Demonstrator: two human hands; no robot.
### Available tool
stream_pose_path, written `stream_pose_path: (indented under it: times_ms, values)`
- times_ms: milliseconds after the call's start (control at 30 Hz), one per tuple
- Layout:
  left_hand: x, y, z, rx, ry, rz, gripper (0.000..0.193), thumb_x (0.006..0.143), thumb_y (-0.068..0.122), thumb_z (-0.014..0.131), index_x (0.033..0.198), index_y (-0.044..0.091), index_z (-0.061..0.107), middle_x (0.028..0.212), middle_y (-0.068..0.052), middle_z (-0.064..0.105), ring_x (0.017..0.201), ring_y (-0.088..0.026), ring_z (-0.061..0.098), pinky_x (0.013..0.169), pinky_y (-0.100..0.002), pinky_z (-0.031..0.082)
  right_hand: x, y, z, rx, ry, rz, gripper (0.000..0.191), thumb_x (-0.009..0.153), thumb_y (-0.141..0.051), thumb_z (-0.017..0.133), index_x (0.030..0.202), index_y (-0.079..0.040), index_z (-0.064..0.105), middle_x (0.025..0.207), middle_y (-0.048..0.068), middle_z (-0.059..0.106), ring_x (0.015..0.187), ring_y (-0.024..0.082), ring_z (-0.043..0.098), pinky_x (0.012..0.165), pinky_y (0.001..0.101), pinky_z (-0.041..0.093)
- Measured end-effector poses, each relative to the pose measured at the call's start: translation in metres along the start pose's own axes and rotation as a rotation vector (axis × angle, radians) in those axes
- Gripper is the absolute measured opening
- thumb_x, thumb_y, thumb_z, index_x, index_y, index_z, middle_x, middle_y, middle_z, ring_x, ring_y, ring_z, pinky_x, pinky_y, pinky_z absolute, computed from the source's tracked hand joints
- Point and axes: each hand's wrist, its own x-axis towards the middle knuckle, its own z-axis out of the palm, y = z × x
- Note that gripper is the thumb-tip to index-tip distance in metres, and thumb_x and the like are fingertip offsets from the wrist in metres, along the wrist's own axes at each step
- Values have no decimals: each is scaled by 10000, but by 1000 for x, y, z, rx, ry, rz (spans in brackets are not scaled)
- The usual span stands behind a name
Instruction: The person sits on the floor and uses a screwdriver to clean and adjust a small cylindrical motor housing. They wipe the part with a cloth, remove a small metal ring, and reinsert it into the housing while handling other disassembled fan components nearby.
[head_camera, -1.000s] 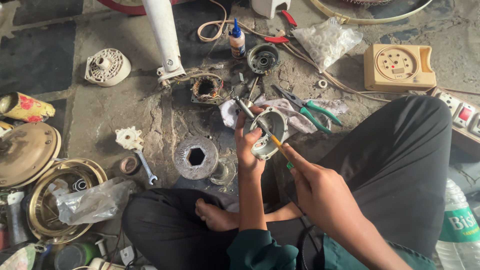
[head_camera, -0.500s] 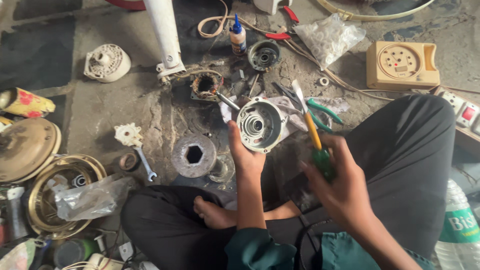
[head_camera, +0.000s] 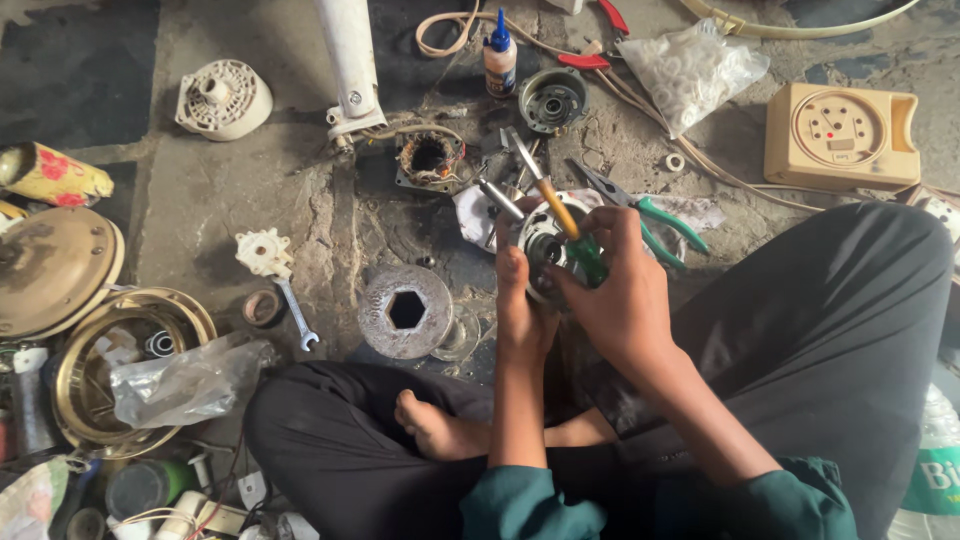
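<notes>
1. Two hands meet over one round metal motor housing, held above the stone floor in front of the person's crossed legs.
2. Progress — my judgement: the unit is well stripped down. A wound stator core, a second round end cover, a white slotted cap and a flat disc with a hexagonal hole already lie apart on the floor. The housing in hand is not yet finished with; whether fasteners remain in it cannot be told.
3. Left hand: forearm rising from below, grip closed around the housing's near rim, thumb up its left side, open face turned toward the camera.
4. Right hand: grip closed on the green handle of a screwdriver, also touching the housing's right edge. The yellow shank and blade slant up and left — away from the housing, not engaged in it.
5. Nearby: green-handled pliers just right of the housing, a small spanner well to the left.
</notes>
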Motion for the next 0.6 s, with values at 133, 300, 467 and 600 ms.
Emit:
stream_pose_path:
  times_ms: [133,300,467,600]
  values:
    - [1,-2,2,-3,12,11,821,931,562,750,1505,82,410,1344,-128,592,1251,-263,614,1076,-415,527,1,3,-3,113,-6,40,638,789,-99,860,1258,-14,436,1111,124,743,1026,290,759,817,369,580]
    - [2,-6,-5,-33,68,-6,792,983,541,694,1565,103,382,1372,-133,591,1244,-271,602,1050,-424,525,-5,17,-2,334,19,30,655,816,-35,860,1275,-12,395,1102,111,726,981,192,706,810,299,578]
    - [5,-10,-13,-84,185,-57,706,1013,545,549,1524,77,411,1421,-138,587,1279,-272,605,1072,-448,513,18,53,-24,569,145,123,614,887,-5,862,1261,-13,375,1160,101,658,983,132,661,850,287,568]
    - [7,-7,-13,-163,202,-65,697,1068,542,489,1467,-30,496,1434,-197,588,1293,-316,603,1101,-465,504,52,82,-45,13,7,340,637,794,-135,894,1253,-46,462,1051,122,734,880,188,703,715,330,546]
